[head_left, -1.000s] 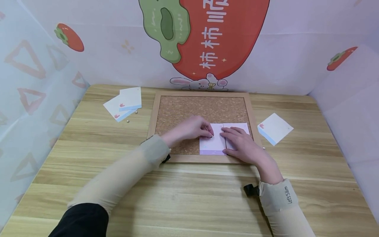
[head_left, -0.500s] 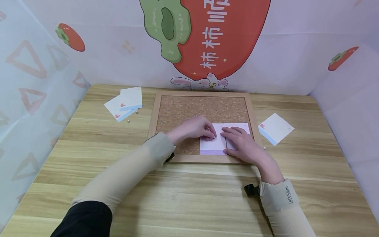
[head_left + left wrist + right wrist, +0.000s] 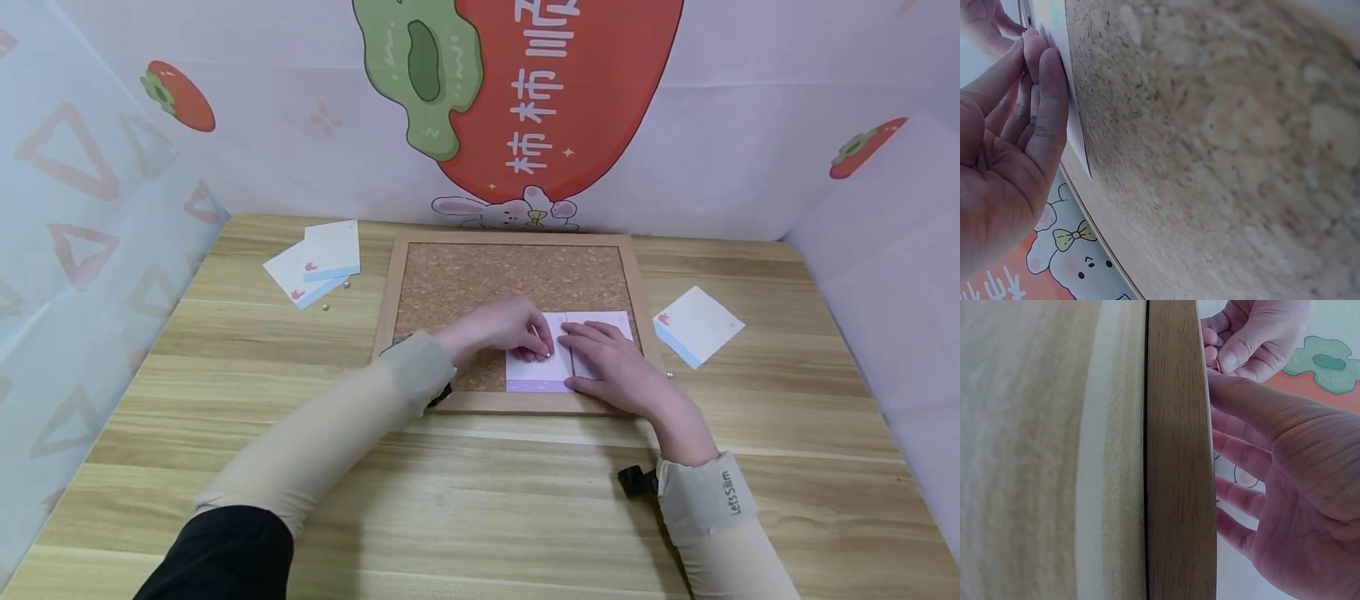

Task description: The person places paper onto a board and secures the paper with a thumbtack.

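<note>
Between thumb and fingertips my left hand [image 3: 516, 325] pinches a small push pin [image 3: 548, 356], its pale round head just visible over the left note sheet. That left sheet [image 3: 525, 373], white with a purple bottom band, lies on the lower part of the cork board [image 3: 480, 271]. A second pale sheet [image 3: 620, 320] sits right beside it, mostly covered by my right hand [image 3: 618, 367]. With fingers spread and fairly straight, the right hand rests across both sheets near their shared edge. In the left wrist view, the left fingers [image 3: 1050, 94] are close above the paper; the pin itself is hard to make out.
Two white-and-blue notes [image 3: 330, 250] overlap on the table left of the board, with two small pearly pin heads [image 3: 347, 285] nearby. Another note [image 3: 697, 327] lies to the right, a pin head [image 3: 670, 375] near it. The board's wooden frame [image 3: 525, 403] forms a raised edge.
My left hand has shifted slightly right and toward the front across the left sheet, still pinching the push pin. The right hand stays in place on the sheets.
</note>
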A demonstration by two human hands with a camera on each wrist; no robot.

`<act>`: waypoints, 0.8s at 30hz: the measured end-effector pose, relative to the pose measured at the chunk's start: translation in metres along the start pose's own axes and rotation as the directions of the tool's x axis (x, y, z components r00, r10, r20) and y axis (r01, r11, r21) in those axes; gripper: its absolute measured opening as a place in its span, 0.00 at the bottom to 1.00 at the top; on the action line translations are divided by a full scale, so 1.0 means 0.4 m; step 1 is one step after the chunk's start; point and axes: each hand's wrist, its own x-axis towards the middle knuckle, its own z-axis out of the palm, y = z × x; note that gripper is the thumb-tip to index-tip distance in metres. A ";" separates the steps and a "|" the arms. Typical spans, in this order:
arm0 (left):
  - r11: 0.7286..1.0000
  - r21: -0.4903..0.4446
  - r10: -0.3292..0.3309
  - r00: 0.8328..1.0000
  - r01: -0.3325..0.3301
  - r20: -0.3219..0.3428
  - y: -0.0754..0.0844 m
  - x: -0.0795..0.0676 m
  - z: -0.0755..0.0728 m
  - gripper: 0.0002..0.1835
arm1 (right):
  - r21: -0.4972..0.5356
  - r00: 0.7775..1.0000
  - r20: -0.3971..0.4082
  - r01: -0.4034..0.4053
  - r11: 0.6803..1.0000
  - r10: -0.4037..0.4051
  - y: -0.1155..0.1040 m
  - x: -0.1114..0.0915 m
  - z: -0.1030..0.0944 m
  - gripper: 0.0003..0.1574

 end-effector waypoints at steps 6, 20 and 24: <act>1.000 -0.027 -0.014 1.000 0.015 0.017 -0.003 0.010 0.001 0.06 | -0.001 1.000 0.003 -0.006 1.000 0.006 0.002 0.001 0.001 0.36; 0.993 -0.095 -0.060 0.998 0.063 0.030 -0.002 0.019 -0.002 0.07 | 0.001 1.000 0.006 -0.007 1.000 0.007 0.000 0.002 0.000 0.36; 0.992 -0.106 -0.059 0.998 0.061 0.024 -0.001 0.018 -0.001 0.07 | 0.000 1.000 0.005 -0.003 1.000 0.003 -0.001 0.002 0.001 0.36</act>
